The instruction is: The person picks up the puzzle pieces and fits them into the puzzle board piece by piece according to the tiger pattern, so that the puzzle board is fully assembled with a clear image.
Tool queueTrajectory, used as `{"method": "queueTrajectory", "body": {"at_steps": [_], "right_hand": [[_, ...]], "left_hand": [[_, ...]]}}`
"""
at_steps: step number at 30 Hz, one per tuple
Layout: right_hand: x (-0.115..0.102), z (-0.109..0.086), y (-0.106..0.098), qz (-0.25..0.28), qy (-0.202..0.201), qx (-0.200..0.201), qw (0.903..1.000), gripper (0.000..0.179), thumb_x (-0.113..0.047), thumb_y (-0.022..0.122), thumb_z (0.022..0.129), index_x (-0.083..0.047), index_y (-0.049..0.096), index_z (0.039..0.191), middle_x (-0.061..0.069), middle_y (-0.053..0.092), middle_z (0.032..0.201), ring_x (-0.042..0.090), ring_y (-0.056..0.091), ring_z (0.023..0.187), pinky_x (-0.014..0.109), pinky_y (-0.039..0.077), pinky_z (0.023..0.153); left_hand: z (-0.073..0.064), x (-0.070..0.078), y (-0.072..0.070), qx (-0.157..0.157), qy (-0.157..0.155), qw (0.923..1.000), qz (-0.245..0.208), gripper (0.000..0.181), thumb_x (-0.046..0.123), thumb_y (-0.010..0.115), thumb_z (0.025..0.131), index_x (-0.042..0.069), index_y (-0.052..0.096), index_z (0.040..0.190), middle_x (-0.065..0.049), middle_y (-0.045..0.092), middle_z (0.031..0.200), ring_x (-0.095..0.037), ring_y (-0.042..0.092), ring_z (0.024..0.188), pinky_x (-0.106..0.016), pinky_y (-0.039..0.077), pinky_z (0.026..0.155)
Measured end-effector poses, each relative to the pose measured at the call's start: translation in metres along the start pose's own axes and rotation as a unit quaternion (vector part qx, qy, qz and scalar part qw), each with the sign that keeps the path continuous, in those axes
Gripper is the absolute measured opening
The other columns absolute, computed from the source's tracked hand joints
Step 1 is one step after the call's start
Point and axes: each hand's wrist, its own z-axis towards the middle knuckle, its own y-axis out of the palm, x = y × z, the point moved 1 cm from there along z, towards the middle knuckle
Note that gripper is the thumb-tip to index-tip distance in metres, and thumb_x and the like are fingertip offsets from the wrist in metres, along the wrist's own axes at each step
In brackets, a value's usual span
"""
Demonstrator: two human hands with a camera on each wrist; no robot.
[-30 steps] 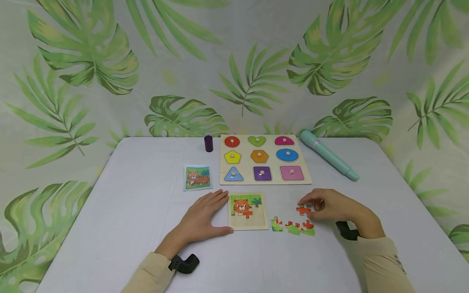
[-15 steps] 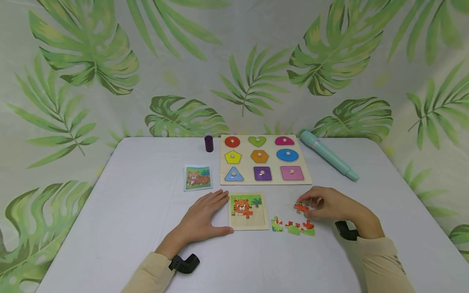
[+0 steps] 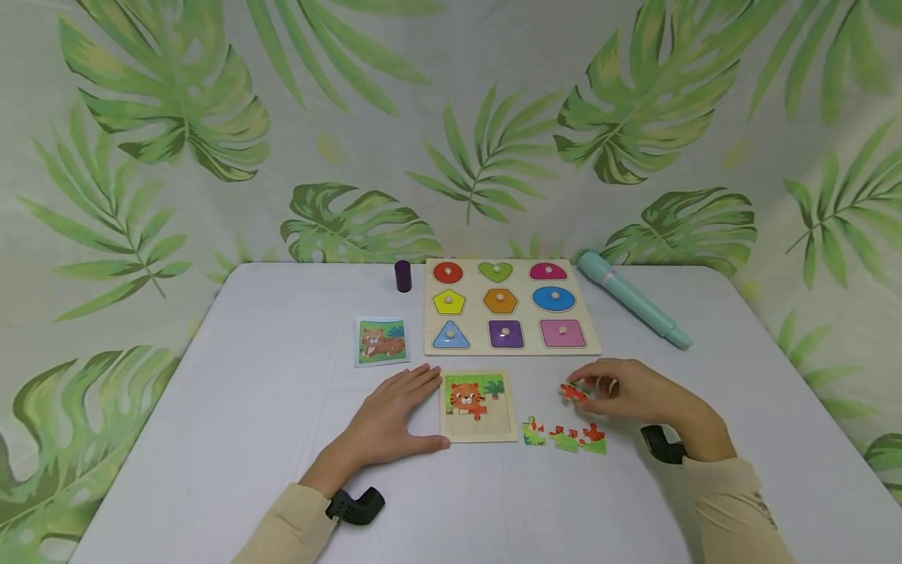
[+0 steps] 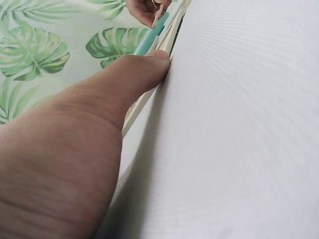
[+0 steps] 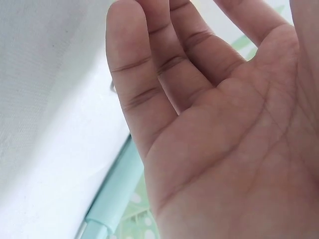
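Note:
In the head view a small wooden puzzle tray (image 3: pixel 486 432) shows a tiger's face and some green pieces fitted in its upper part. My left hand (image 3: pixel 386 415) lies flat at its left side, with fingers and thumb spread and their tips at the frame's edge. To the right of the tray, my right hand (image 3: pixel 627 389) pinches an orange jigsaw piece (image 3: pixel 574 392) between thumb and fingers, tilted above the cloth. Below that hand lie loose jigsaw pieces (image 3: pixel 564 439) in orange and green. The right wrist view shows the palm and curled fingers; the piece is hidden there.
Behind the tray lies a wooden shape board (image 3: pixel 510 345) with knobbed coloured shapes. A tiger picture card (image 3: pixel 382 342) is at its left, near a dark purple cylinder (image 3: pixel 402 276). A mint-green tube-like stick (image 3: pixel 634 299) lies at the back right. Leafy fabric hangs behind the table.
My right hand has lifted the orange jigsaw piece and carried it slightly left and away from me, tilting it. The left hand stays at the tray.

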Motion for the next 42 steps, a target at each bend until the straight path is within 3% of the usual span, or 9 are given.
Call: {"method": "queueTrajectory", "body": {"at_steps": [22, 42], "right_hand": [[-0.023, 0.008, -0.006, -0.026, -0.044, 0.026, 0.9984, 0.038, -0.020, 0.082, 0.088, -0.019, 0.071, 0.125, -0.006, 0.065, 0.102, 0.011, 0.058, 0.084, 0.021, 0.056, 0.071], [-0.052, 0.026, -0.008, -0.017, -0.052, 0.014, 0.9984, 0.036, -0.017, 0.078, 0.090, -0.018, 0.072, 0.125, -0.004, 0.066, 0.102, 0.014, 0.059, 0.087, 0.026, 0.055, 0.074]], "left_hand": [[0.000, 0.001, -0.001, -0.003, -0.003, 1.0000, -0.005, 0.098, 0.067, 0.073, 0.083, 0.013, 0.042, 0.159, 0.002, 0.035, 0.167, -0.021, 0.026, 0.157, -0.048, 0.023, 0.128], [-0.001, 0.002, -0.002, 0.006, 0.014, 0.9998, -0.008, 0.091, 0.062, 0.072, 0.087, 0.010, 0.045, 0.157, 0.000, 0.036, 0.166, -0.021, 0.027, 0.157, -0.049, 0.024, 0.128]]}}
